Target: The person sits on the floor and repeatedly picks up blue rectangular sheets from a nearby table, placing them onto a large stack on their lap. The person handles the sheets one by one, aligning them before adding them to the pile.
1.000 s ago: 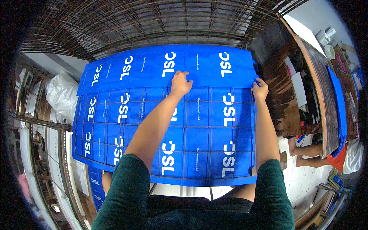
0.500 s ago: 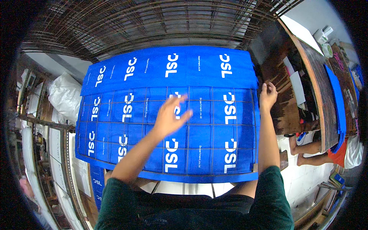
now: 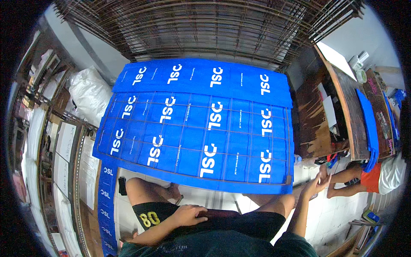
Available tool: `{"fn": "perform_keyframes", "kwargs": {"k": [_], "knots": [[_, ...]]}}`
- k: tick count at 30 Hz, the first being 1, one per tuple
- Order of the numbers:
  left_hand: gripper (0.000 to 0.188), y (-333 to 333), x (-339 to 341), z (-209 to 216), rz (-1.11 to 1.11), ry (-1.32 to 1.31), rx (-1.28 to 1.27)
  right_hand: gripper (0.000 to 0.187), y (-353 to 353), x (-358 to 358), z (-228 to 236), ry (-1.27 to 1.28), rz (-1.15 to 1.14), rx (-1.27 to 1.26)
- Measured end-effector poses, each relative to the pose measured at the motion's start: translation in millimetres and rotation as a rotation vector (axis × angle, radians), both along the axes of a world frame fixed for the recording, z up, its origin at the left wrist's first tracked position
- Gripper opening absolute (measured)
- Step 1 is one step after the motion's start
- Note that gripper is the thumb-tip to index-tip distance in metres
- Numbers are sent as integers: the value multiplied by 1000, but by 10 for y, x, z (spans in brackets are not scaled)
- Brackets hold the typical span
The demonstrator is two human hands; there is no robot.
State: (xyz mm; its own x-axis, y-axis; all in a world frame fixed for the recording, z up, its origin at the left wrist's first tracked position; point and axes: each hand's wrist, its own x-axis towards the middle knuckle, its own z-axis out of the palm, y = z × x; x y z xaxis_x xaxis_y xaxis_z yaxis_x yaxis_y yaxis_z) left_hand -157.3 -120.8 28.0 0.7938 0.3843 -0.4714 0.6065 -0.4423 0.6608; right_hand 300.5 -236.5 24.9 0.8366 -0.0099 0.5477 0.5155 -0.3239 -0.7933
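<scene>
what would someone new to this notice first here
Probably the big blue printed fabric spread across the middle, a thin wire grid showing on it. Beyond it, at the top, looms a dense mass of brownish wire mesh. Lower down, the left hand rests on black shorts.

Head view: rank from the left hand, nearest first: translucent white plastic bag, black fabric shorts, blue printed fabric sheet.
From the left hand:
1. Black fabric shorts: directly under the hand, on the lap.
2. Blue printed fabric sheet: just ahead, its near edge beyond the lap.
3. Translucent white plastic bag: farthest, upper left, past the sheet's left end.
</scene>
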Motion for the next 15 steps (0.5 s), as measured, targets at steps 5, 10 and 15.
{"fn": "perform_keyframes", "kwargs": {"k": [5, 10, 15], "knots": [[52, -102, -51, -769, -145, 212, -73, 44, -1067, 272, -1067, 180, -218, 32], [55, -126, -15, -921, -157, 220, -137, 27, -1366, -25, -1828, 337, 182, -582], [57, -90, 36, -1018, -159, 194, -111, 29, -1088, -390, -1176, 379, 116, -709]]}}
